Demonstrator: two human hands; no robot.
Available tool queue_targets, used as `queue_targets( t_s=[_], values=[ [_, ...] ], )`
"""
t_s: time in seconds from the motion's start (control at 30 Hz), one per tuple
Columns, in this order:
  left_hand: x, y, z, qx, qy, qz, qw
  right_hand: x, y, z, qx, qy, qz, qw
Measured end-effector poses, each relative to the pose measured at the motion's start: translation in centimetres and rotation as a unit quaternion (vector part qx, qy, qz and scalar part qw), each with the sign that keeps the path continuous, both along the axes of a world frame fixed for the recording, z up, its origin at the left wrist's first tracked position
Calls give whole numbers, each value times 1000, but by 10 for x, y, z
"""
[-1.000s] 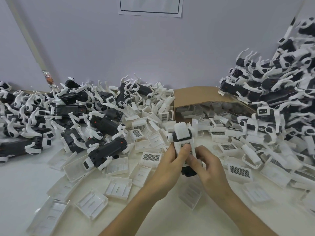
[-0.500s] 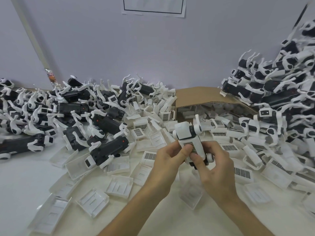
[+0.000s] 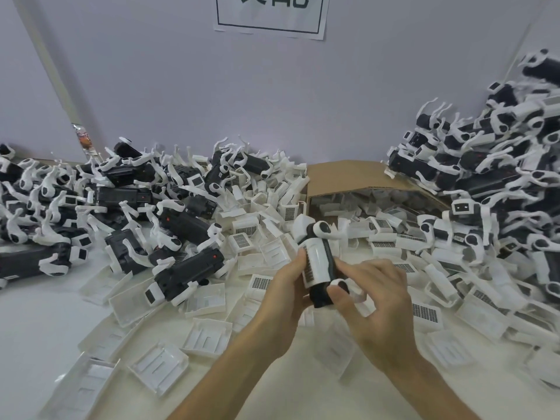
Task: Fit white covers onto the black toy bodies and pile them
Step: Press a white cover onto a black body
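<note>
A black toy body [image 3: 320,262] with white legs and a white cover on it is held upright above the table, between both hands. My left hand [image 3: 285,295] grips its left side, thumb on the cover's grille edge. My right hand [image 3: 375,310] holds its right side, thumb on the lower white leg, fingers spread. Bare black toy bodies [image 3: 185,271] lie heaped at the left. Loose white covers [image 3: 157,369] are scattered over the table in front and around.
A tall pile of toys with covers fitted [image 3: 491,177] fills the right side. A cardboard box [image 3: 351,177] holding more white covers stands behind the hands. A purple wall with a paper sign [image 3: 269,16] closes the back.
The toy has been lifted and turned in my hands, its side now facing me. My right hand's fingers have spread and its thumb moved to the lower leg.
</note>
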State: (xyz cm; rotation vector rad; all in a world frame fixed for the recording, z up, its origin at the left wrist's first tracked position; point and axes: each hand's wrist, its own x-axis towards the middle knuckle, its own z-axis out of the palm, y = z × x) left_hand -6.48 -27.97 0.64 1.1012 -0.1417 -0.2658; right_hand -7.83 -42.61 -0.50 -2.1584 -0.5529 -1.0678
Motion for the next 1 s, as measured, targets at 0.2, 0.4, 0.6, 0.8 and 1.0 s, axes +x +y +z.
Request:
queue_targets(
  t_s=[0.2,0.4,0.6,0.8,1.0],
  values=[
    [-2,0,1,97,-90,23,991,2,-16,50,53,167,71,982],
    [-7,-5,-1,184,-215,64,957,8,-44,81,9,365,145,920],
    [3,-2,-3,119,-165,178,963,5,-68,93,52,449,132,882],
    [14,6,-4,71,-102,203,971,55,-153,230,405,186,-33,894],
    [12,-4,-6,103,-108,160,976,89,-186,267,210,130,-228,942]
  ],
)
